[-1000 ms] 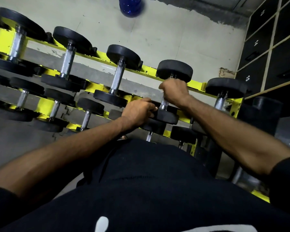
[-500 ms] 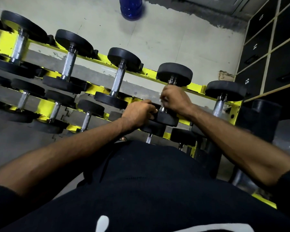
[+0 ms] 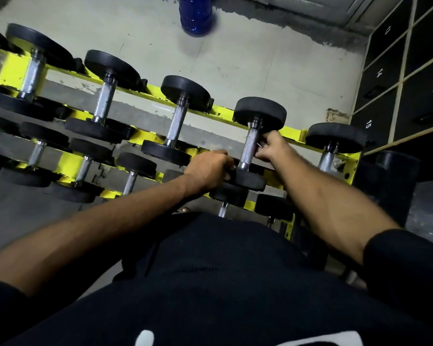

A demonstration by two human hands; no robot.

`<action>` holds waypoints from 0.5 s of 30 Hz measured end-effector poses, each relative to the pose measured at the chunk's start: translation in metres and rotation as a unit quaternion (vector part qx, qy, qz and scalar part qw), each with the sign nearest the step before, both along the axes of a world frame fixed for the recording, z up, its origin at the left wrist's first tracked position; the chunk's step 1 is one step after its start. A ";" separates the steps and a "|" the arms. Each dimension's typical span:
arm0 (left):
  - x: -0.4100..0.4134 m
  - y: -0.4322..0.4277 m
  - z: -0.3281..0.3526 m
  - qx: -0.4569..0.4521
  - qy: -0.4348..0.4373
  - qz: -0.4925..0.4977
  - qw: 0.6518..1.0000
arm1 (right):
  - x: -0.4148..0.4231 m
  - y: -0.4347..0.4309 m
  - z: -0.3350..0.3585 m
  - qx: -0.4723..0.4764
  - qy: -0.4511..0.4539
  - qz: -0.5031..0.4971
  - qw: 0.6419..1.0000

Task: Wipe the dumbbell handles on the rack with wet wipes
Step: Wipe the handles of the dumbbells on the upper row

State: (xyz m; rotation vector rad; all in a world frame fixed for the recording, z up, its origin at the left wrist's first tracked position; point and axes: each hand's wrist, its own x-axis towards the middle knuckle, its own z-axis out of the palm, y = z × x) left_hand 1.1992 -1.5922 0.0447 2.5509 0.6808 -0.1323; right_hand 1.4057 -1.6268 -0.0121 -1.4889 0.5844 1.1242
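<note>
A yellow rack (image 3: 125,92) holds rows of black dumbbells with chrome handles. My left hand (image 3: 208,168) grips the near black plate (image 3: 248,182) of the fourth dumbbell in the top row. Its knurled handle (image 3: 249,146) is bare and in plain sight. My right hand (image 3: 270,146) sits against the right side of that handle with fingers curled. A pale sliver of wet wipe (image 3: 260,145) shows at its fingertips; the rest of the wipe is hidden.
Neighbouring dumbbells lie left (image 3: 176,121) and right (image 3: 333,141) on the top rail, with smaller ones on the lower rail (image 3: 133,171). A blue bottle (image 3: 195,16) stands on the floor beyond. Black numbered lockers (image 3: 410,78) line the right side.
My right hand slid down the handle toward the near plate, then came off to the handle's right side, uncovering it. My left hand stayed on the near plate.
</note>
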 end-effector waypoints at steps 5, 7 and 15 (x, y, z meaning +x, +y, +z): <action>0.001 -0.002 0.002 0.008 0.001 -0.001 1.000 | 0.005 0.007 -0.002 0.023 -0.004 -0.044 0.999; 0.000 -0.002 0.002 0.004 -0.002 -0.001 1.000 | -0.002 0.004 -0.004 0.004 -0.055 -0.094 0.994; 0.003 0.002 0.005 0.001 0.004 -0.022 1.000 | -0.022 -0.010 0.003 -0.040 -0.606 0.219 0.764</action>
